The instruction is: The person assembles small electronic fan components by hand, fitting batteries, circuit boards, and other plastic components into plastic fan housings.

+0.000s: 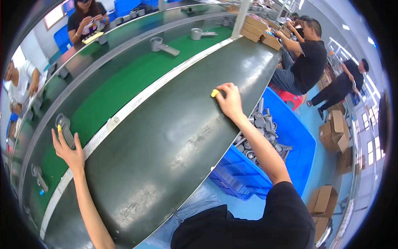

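Note:
My left hand [71,154] reaches over the near edge of the green conveyor belt with its fingers spread. One fingertip has a yellow covering. Just beyond and between those fingers lies a grey part [69,135] with a round cup-like end and a flat handle; whether the fingers touch it I cannot tell. My right hand [230,103] is over the dark worktop, fingers loosely bent and thumb apart. Something yellow [214,93] shows at its thumb tip; whether it is a finger cover or a loose piece is unclear. No grey part shows in this hand.
Similar grey parts [156,44] lie along the green belt [124,76], past a white rail [137,96]. A blue bin [304,143] heaped with grey parts stands by my right arm. Cardboard boxes [253,29] sit at the worktop's far end. Several people work nearby.

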Available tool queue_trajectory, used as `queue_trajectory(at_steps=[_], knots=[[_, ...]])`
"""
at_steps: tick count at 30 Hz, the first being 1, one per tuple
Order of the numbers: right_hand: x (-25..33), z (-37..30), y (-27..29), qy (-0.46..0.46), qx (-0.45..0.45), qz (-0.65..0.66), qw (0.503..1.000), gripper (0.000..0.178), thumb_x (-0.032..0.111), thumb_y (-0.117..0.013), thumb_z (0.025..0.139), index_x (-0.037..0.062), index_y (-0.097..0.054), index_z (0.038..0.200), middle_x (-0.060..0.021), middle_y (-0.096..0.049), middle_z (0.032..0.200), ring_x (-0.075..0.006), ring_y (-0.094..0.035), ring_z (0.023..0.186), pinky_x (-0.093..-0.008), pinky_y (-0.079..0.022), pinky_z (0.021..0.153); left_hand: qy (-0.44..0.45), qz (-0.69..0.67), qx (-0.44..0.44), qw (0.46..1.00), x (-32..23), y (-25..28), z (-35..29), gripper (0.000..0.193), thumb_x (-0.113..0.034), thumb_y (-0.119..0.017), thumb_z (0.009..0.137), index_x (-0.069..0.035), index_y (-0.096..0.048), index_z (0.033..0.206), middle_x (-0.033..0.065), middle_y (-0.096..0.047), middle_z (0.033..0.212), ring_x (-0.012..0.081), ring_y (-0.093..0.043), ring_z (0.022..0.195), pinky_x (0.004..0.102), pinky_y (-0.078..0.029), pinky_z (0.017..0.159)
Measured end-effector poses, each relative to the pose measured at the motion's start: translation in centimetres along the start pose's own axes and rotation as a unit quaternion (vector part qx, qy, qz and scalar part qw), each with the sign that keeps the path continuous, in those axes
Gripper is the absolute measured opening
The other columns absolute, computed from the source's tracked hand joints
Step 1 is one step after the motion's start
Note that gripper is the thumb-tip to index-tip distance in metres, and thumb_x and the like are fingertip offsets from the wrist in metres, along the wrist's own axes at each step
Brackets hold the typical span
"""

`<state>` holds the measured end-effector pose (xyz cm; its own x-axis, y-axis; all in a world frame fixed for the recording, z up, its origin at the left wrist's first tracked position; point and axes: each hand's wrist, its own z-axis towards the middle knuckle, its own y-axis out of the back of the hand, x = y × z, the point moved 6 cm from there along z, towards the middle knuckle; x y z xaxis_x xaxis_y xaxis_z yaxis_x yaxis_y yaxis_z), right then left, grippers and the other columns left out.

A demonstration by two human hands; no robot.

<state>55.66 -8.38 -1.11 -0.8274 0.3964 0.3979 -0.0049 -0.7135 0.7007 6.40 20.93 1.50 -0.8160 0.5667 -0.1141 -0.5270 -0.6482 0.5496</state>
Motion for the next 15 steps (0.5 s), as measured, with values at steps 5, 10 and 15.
queue_trajectory(at_steps=[5, 10, 15], knots=[[-0.1, -0.2, -0.2, -0.006, 0.009, 0.045, 0.999, 0.022, 0.017, -0.067, 0.082, 0.0037, -0.067, 0.099, -0.0141, -0.059, 0.105, -0.0312, -0.055, 0.101, -0.0395, -0.046, 0.089, -0.069, -0.142, 0.137, 0.978, -12.1, 0.5, -1.7, 0.059, -0.021, -0.065, 0.089, -0.004, -0.043, 0.141, 0.0180, -0.032, 0.152, 0.0355, -0.031, 0.139, 0.0457, -0.024, 0.113], [3.3, -2.4, 5.2, 0.044, -0.111, 0.106, 0.987, 0.022, 0.009, -0.067, 0.082, 0.0008, -0.061, 0.102, -0.0133, -0.060, 0.100, -0.0251, -0.059, 0.087, -0.0353, -0.048, 0.076, -0.002, -0.160, 0.116, 0.980, -10.7, -1.2, -2.0, 0.050, -0.017, -0.067, 0.087, -0.002, -0.049, 0.132, 0.0177, -0.045, 0.139, 0.0352, -0.040, 0.131, 0.0437, -0.030, 0.108], [10.9, -19.4, 9.3, -0.087, 0.080, 0.295, 0.948, 0.020, 0.007, -0.064, 0.085, 0.0034, -0.059, 0.104, -0.0081, -0.054, 0.062, -0.0173, -0.056, 0.053, -0.0320, -0.045, 0.052, -0.037, -0.181, 0.076, 0.980, -11.2, 0.8, -1.2, 0.020, -0.013, -0.065, 0.089, 0.001, -0.051, 0.090, 0.0144, -0.049, 0.087, 0.0318, -0.047, 0.086, 0.0415, -0.039, 0.077]])
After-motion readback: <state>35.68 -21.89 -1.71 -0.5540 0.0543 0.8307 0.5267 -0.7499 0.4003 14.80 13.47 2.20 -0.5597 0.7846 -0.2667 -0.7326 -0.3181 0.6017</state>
